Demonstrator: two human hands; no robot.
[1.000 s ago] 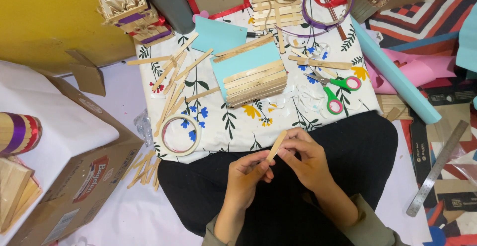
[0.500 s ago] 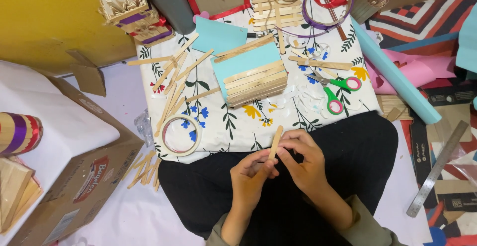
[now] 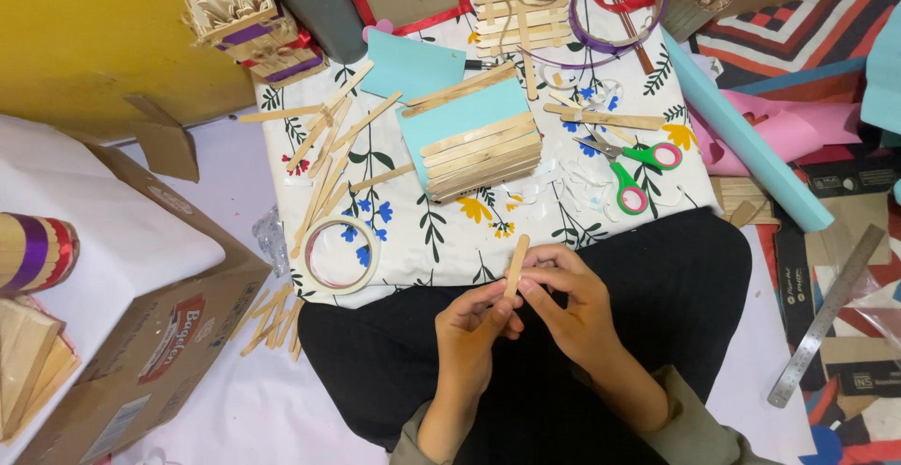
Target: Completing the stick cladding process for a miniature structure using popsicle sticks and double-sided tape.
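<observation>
Over the lap, a wooden stick (image 3: 516,264) stands clamped between fingers of the left hand (image 3: 472,332) and right hand (image 3: 572,307).

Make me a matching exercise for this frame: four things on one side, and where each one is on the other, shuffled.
Things:
1. craft stick
2. scissors
3. tape roll
4. metal ruler

Places:
A. near edge of the floral cloth, on its left side
B. floor at far right
C. between both hands, left hand and right hand
D. on the cloth, right of the blue card

Pairs: 1-C, 2-D, 3-A, 4-B
</observation>
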